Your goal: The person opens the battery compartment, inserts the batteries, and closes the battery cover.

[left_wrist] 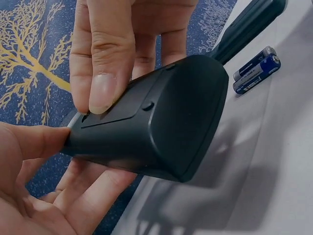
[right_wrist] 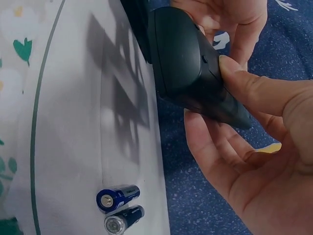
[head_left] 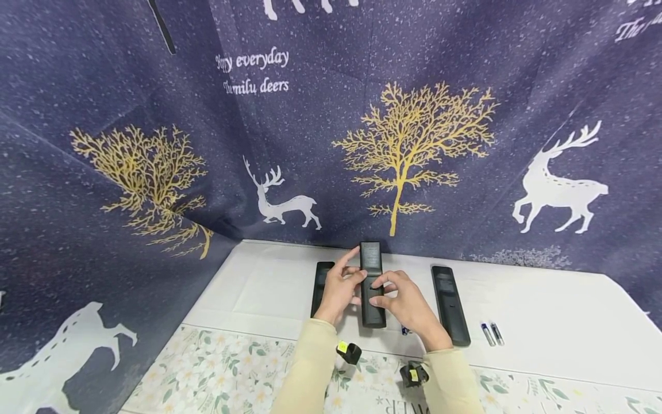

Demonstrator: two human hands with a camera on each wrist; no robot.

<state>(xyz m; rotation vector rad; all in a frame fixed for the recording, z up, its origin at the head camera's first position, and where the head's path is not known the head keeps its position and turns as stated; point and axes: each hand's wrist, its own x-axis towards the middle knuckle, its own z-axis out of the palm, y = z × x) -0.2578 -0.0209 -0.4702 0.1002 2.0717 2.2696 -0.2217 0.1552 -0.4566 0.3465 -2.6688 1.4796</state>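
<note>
A black remote control (head_left: pixel 371 259), its back with the battery cover (left_wrist: pixel 115 107) facing up, is held off the table between both hands. My left hand (head_left: pixel 338 290) grips its left side, with the thumb at the edge and other fingers beneath. From the right, my right hand (head_left: pixel 405 299) holds it too, its thumb (left_wrist: pixel 103 90) on the battery cover and its fingers against the far side and underneath. The cover looks seated in its outline. In the right wrist view, two blue-and-silver batteries (right_wrist: pixel 120 197) lie on the white tabletop below the remote.
A second black remote (head_left: pixel 322 276) lies left, partly behind the left hand. Another remote (head_left: pixel 451 305) lies to the right, with two batteries (head_left: pixel 492 334) beside it. A patterned curtain (head_left: pixel 289 144) hangs behind the white table (head_left: pixel 258 282); floral cloth (head_left: pixel 217 362) covers the front.
</note>
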